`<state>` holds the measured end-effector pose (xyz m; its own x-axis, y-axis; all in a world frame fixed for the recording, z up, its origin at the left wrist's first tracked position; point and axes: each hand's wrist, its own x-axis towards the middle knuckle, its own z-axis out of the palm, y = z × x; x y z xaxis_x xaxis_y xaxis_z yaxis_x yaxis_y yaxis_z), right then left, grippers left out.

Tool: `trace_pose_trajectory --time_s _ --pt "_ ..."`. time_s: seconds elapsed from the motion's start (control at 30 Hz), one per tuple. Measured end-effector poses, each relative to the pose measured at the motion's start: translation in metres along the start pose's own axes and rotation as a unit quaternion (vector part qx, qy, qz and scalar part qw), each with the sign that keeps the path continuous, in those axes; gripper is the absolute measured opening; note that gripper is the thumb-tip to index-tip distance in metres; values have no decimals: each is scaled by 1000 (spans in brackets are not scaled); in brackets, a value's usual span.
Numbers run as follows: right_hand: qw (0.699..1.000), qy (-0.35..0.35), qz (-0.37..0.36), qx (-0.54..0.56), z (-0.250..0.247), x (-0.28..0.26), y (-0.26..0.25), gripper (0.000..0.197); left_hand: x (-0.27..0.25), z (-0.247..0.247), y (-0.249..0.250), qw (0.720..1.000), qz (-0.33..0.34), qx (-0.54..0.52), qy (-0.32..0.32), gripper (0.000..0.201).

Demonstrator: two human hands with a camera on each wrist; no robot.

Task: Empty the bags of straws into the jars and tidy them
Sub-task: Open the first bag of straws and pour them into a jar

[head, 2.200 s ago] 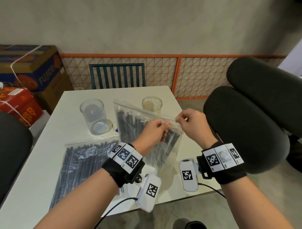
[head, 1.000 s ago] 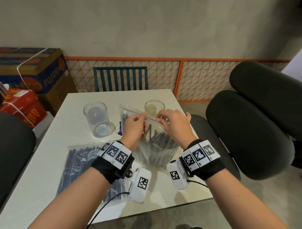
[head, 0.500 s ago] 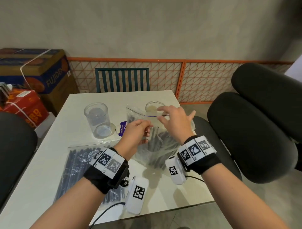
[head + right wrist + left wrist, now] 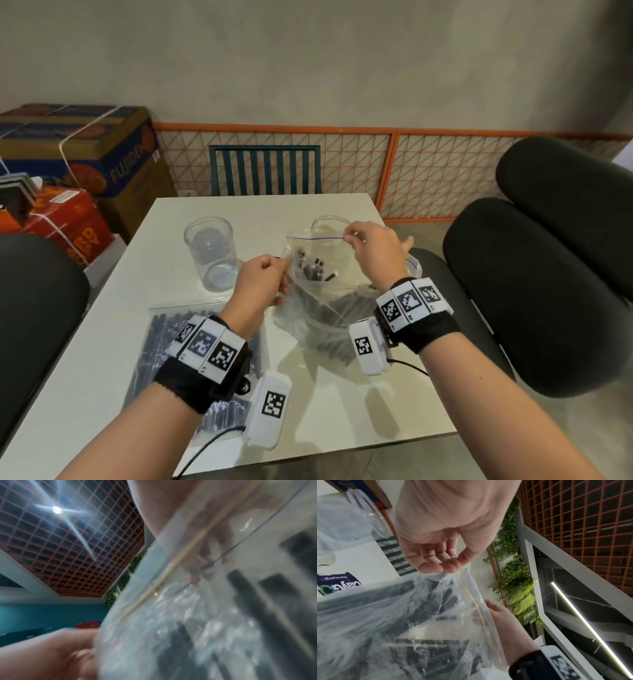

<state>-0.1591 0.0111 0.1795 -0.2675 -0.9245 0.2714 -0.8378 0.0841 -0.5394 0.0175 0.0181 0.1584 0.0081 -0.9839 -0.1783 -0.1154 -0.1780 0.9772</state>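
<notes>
A clear zip bag [image 4: 318,308] of black straws [image 4: 310,269] stands on the white table [image 4: 102,342] with its mouth pulled open. My left hand [image 4: 279,265] pinches the bag's near lip and my right hand [image 4: 349,236] pinches the far lip. The left wrist view shows my left hand [image 4: 447,566] on the plastic bag [image 4: 419,615]. The right wrist view is blurred, with the bag [image 4: 205,615] filling it. A second sealed bag of straws [image 4: 161,342] lies flat under my left wrist. One empty glass jar [image 4: 210,253] stands at the left. Another jar [image 4: 329,222] is partly hidden behind the bag.
Two black padded chair cushions [image 4: 534,291] press close on the right, and another black seat [image 4: 34,308] is at the left. A teal chair [image 4: 265,169] stands behind the table. Cardboard boxes [image 4: 85,154] are stacked at the left. A small purple packet [image 4: 335,585] lies by the bag.
The bag was held shut at its top edge. My hands have since moved away from me and pulled its lips apart, so the mouth now gapes and straw ends show.
</notes>
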Motion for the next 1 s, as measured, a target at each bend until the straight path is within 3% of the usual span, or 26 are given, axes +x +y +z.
trace_pose_trajectory --time_s 0.17,0.27,0.33,0.4,0.47,0.5,0.6,0.67,0.73,0.8,0.87,1.0 --pt "1000 8 28 -7 -3 8 11 16 -11 -11 -10 999 -31 16 -7 22" --pt "1000 -7 15 8 1 8 7 16 -9 -9 -4 995 29 93 21 5" --pt "999 -39 -12 20 3 6 2 16 0 -8 2 979 85 186 11 43" --pt "995 -82 -47 32 4 4 -3 14 12 -2 10 960 107 257 -35 56" --pt "990 -115 -67 38 0 2 -6 12 26 5 13 954 106 274 -63 28" --pt "990 -122 -67 22 -4 2 -5 11 32 6 12 960 97 257 -57 14" --pt "985 -124 -6 -121 -24 -6 11 28 46 4 2 986 46 155 -23 28" --pt "978 -131 56 -152 -37 -13 25 29 47 4 -1 998 -18 60 -32 32" --pt "983 -140 76 -85 -42 -20 37 25 48 7 -7 995 -88 -22 -47 32" --pt "981 -140 100 93 -41 -24 47 21 50 10 -13 979 -163 -103 -60 31" --pt "929 -152 172 289 -37 -27 52 21 50 15 -19 961 -214 -158 -78 27" --pt "747 -195 337 539 -17 -25 62 24 48 19 -29 965 -204 -61 -152 29"
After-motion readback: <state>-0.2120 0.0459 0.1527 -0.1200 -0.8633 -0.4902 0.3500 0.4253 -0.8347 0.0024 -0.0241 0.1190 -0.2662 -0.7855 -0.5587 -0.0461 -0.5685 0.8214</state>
